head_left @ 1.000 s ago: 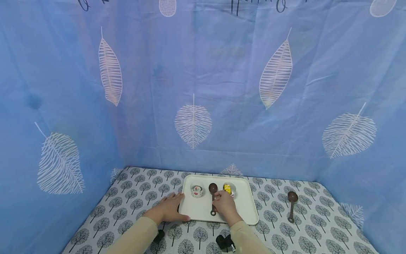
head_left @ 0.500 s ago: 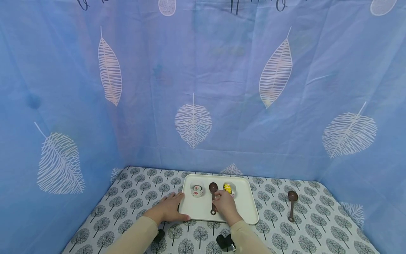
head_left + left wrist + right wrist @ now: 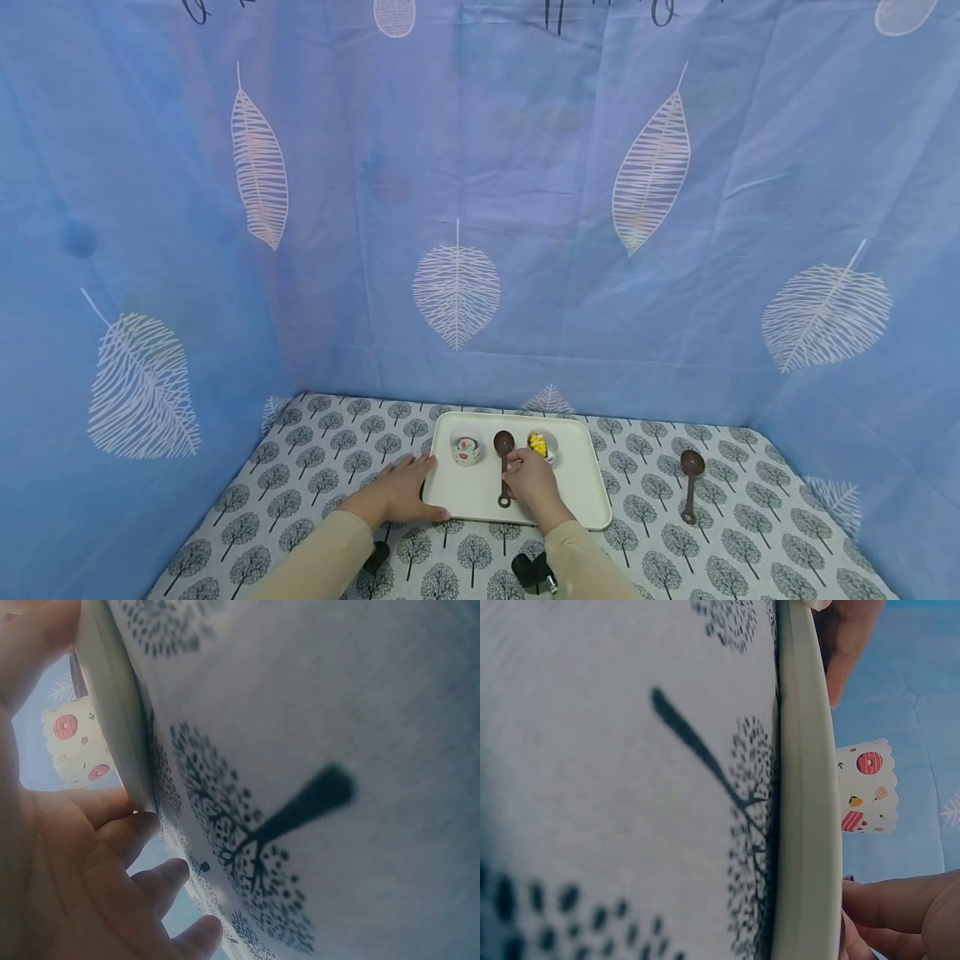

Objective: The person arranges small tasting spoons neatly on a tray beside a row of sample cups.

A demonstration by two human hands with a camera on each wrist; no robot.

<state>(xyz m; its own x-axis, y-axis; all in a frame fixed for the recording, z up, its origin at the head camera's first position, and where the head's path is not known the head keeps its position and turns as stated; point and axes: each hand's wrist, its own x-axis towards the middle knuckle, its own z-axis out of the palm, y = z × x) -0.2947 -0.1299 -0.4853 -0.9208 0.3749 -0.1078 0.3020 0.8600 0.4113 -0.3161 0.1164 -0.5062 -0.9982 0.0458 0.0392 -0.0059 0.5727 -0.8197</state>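
While the person's left hand (image 3: 401, 490) rests against the left end of the cream tray (image 3: 585, 496), low in the centre of the head view, its fingers are spread apart, thumb by the near corner. The right hand (image 3: 534, 485) pinches the handle of a brown spoon (image 3: 504, 445) between thumb and finger; how the other fingers lie I cannot tell. That spoon is on the tray at bottom centre of the frame, its bowl toward the far edge, between two paper cups. The left cup (image 3: 466, 454) has a printed wall and a scalloped rim; the right cup (image 3: 552, 447) holds something yellow (image 3: 537, 444). At lower right of the frame, a second brown spoon (image 3: 692, 467) lies on the tree-print tablecloth (image 3: 637, 575). Behind hangs a blue curtain (image 3: 540, 167) with white leaves.
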